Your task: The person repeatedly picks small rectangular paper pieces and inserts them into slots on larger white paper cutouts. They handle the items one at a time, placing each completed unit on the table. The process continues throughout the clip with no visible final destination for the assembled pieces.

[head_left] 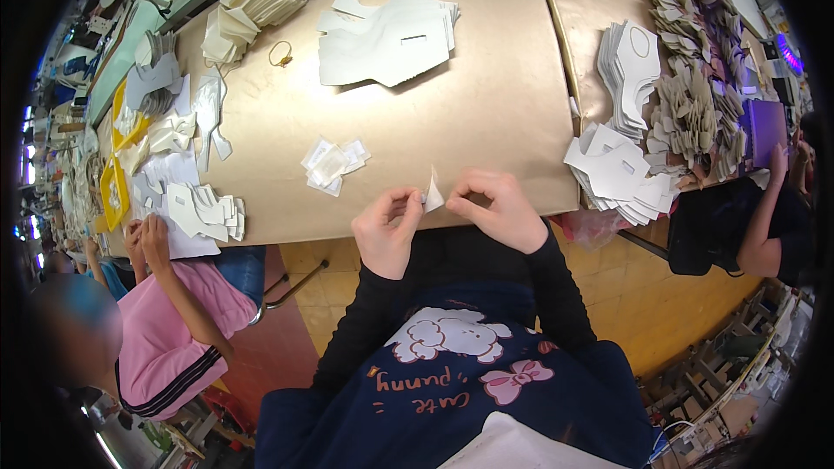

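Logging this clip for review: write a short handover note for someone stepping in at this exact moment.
Left hand and right hand both pinch one small white piece between their fingers, held at the near edge of the tan table.
A small pile of similar white pieces lies just beyond the left hand; a stack of larger white cut-outs sits further back.
Done: one piece picked up.
Left: the pile appears untouched; I cannot tell how many were handled.
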A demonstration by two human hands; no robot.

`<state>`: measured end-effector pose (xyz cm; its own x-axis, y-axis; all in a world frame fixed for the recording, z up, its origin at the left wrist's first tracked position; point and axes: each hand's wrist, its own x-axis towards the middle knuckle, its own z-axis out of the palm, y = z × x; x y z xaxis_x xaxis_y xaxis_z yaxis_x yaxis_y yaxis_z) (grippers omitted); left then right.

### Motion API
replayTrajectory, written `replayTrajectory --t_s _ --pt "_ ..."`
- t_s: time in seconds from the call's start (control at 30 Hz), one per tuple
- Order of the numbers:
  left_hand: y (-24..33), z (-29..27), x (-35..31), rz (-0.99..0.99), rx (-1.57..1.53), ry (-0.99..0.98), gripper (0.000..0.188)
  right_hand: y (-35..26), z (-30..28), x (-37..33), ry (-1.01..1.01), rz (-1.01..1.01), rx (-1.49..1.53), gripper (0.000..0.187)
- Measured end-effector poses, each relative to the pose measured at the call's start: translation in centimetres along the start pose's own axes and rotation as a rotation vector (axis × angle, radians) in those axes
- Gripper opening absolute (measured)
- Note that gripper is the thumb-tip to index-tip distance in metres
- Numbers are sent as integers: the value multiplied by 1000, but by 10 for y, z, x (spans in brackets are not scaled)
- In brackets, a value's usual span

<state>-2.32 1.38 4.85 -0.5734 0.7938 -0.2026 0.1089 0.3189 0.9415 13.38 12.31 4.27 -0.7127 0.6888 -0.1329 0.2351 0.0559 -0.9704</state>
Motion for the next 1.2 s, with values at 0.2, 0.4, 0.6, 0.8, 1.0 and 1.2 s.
replayTrajectory --t_s 0.2,0.4,0.6,0.8,1.0,1.2 --pt "7 8 3 380 197 -89 9 -11 14 -12 82 75 116 20" --pt "3 14 2 107 68 -19 12 -11 14 -13 74 185 101 25" --pt "-8 15 10 147 242 22 12 -10 13 -13 54 242 -19 30" --pt "-17 10 7 166 223 39 13 -6 12 -13 5 278 -85 32" --pt "-35 -44 47 141 402 301 11 -9 -22 -31 -22 302 -75 28" --pt "-37 -101 61 30 -151 139 16 -3 -43 -24 -37 176 -259 22"
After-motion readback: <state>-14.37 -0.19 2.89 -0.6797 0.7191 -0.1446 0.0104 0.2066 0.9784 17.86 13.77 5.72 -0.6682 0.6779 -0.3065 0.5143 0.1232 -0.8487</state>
